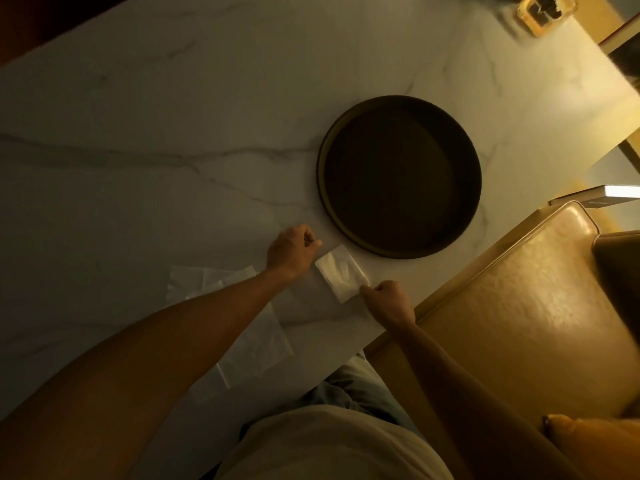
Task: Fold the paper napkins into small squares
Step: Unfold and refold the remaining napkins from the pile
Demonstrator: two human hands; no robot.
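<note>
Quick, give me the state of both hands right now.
Left hand: closed, pinching the far end of the folded napkin.
Right hand: closed, pinching the napkin's near corner.

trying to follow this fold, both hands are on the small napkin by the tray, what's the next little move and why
Probably press the folded napkin flat and run a finger along its crease. The left hand pinches one corner and the right hand the opposite one, so the fold looks made but not yet flattened. It lies on the marble table, just short of the round dark tray.
</note>
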